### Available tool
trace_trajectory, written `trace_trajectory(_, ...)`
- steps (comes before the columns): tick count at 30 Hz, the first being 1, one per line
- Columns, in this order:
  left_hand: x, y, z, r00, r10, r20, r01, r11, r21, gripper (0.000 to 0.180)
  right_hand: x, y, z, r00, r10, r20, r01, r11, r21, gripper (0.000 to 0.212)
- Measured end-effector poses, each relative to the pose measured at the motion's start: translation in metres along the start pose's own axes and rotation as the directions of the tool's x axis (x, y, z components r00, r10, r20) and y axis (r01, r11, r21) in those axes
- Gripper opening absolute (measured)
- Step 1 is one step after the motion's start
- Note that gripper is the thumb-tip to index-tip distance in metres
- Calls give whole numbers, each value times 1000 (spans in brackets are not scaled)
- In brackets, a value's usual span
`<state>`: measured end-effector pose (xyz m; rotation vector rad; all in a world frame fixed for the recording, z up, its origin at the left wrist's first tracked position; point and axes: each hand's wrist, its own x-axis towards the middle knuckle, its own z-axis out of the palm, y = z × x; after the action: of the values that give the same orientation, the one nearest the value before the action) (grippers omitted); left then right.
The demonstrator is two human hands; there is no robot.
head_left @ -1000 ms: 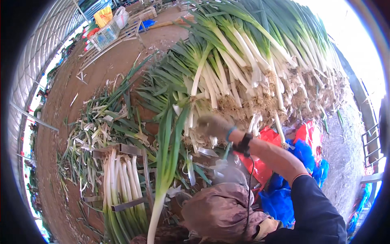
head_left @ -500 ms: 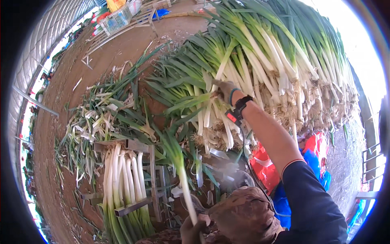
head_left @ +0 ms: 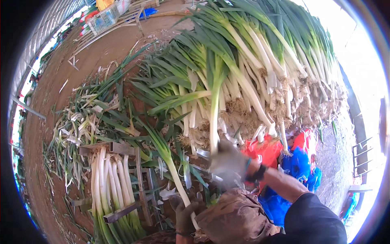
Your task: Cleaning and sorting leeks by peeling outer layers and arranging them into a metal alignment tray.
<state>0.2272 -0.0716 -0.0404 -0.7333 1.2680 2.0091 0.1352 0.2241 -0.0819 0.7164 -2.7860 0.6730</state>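
Note:
My left hand [head_left: 185, 213], in a dark glove, is closed around the white shank of a leek [head_left: 174, 168], near its root end. That leek slants up and left with its green leaves away from me. My right hand [head_left: 229, 160], gloved and smeared by motion, is at the lower end of another leek [head_left: 216, 110] and appears closed on it. This leek's leaves lie over a large heap of leeks [head_left: 252, 77], roots toward me. On the left, a bundle of trimmed leeks [head_left: 113, 179] rests in a metal frame [head_left: 140, 185].
Stripped leaves and peelings [head_left: 85, 126] are piled on the dirt floor [head_left: 48, 118] at left. Red plastic [head_left: 264, 152] and blue plastic [head_left: 298, 164] lie right of my hands. My camouflage-covered knee [head_left: 239, 215] is in front. A crate [head_left: 102, 21] stands far left.
My right hand has drawn back from the heap toward me, bringing a leek's white end with it. My left hand still grips its leek. The view has shifted slightly right.

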Motion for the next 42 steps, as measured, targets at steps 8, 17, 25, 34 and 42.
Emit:
trace_trajectory(8, 53, 0, 17, 997, -60, 51, 50, 984, 168, 32, -36, -94, 51, 756, 24, 654, -510, 648, 566, 26)
trace_trajectory(17, -17, 23, -7, 1000, 25, 19, -29, 971, 239, 22, -27, 0, -80, 914, 327, -241, -373, 910, -180, 47)
trace_trajectory(25, -151, -2, -26, 988, 3, -153, 10, 997, 80, 17, -38, 80, -157, 855, 493, -163, -436, 510, -741, 64)
trace_trajectory(34, -88, -66, -58, 979, -176, 101, 192, 965, -178, 25, 14, 6, -263, 708, 634, 310, -701, 583, 410, 47)
trace_trajectory(42, -122, -37, -7, 953, -77, 293, 156, 954, -256, 24, 3, -161, -247, 686, 393, 612, -727, 410, 551, 26)
